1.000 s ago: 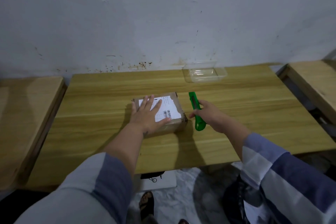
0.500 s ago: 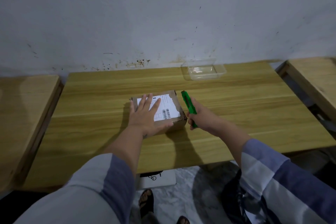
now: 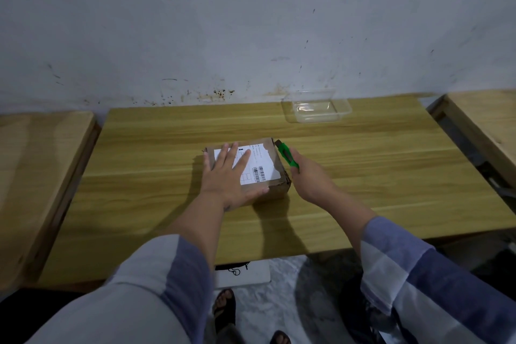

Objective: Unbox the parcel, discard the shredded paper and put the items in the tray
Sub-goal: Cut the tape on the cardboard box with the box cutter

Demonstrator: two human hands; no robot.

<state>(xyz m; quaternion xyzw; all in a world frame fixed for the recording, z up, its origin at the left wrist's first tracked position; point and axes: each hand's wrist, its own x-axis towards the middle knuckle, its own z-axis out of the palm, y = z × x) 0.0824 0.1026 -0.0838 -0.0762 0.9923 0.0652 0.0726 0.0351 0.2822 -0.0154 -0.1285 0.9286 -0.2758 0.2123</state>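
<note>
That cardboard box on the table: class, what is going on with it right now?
A person's left hand lies flat on the sealed cardboard parcel, steadying it on the wooden table. The right hand holds a green box cutter against the parcel's right edge, seemingly about to cut it open. The clear plastic tray sits empty near the wall. Nothing is unpacked yet.

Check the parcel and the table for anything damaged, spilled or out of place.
Nothing is spilled. The one oddity is the cardboard parcel: its near right corner looks torn and ragged. It is still closed, with the left hand flat on its label. The right hand holds a green cutter at its right edge. The clear tray looks empty.
</note>
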